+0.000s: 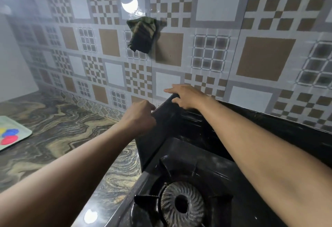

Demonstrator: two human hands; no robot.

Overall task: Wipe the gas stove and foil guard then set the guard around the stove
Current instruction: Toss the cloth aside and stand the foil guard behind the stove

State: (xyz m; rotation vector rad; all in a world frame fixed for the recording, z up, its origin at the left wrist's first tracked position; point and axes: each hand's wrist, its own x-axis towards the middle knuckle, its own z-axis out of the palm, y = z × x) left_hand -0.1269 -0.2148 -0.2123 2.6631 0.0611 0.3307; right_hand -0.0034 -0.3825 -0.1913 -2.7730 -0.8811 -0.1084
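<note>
Swirled marble counter (59,133) flanks black folded guard (162,126).

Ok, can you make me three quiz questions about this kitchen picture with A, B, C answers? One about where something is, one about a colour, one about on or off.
1. Where is the green cloth? A in a sink; B hanging on the tiled wall; C on the floor.
2. What colour is the guard? A black; B red; C white.
3. Is the burner on? A lit with flames; B unlit; C covered by a pot.
Answers: 1 B, it hangs against the tiles; 2 A, its panels are black; 3 B, no flame shows.
</note>
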